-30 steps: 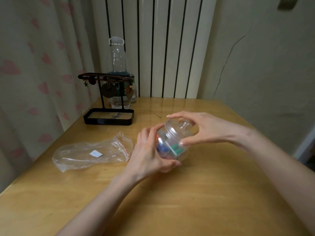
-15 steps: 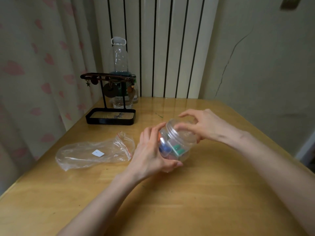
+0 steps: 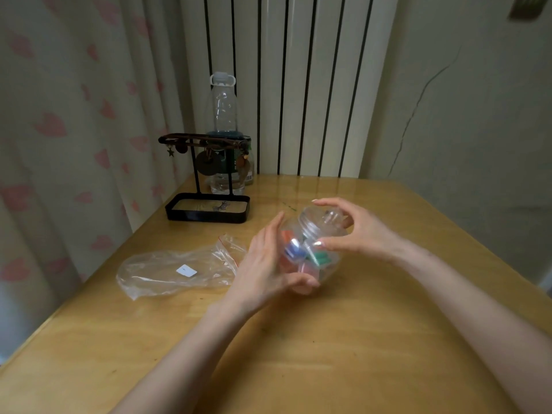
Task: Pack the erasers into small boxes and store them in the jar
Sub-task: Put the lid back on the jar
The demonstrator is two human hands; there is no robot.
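Observation:
A clear plastic jar (image 3: 324, 264) is held tilted above the wooden table (image 3: 343, 339), its mouth pointing up and to the right. Inside it lie small boxes with coloured erasers: blue (image 3: 291, 249), green (image 3: 321, 258) and orange (image 3: 287, 235). My left hand (image 3: 267, 264) cups the jar's body from the left, thumb underneath. My right hand (image 3: 355, 231) grips the clear lid (image 3: 324, 220) at the jar's mouth, thumb and fingers around its rim.
An empty clear zip bag (image 3: 176, 270) lies on the table left of the jar. At the back left stand a black jewellery stand with tray (image 3: 209, 204) and a clear bottle (image 3: 222, 115). A curtain hangs at the left, a radiator behind.
My right hand closed over the lid, then its fingers spread around the lid's rim again. The jar stays tilted in my left hand.

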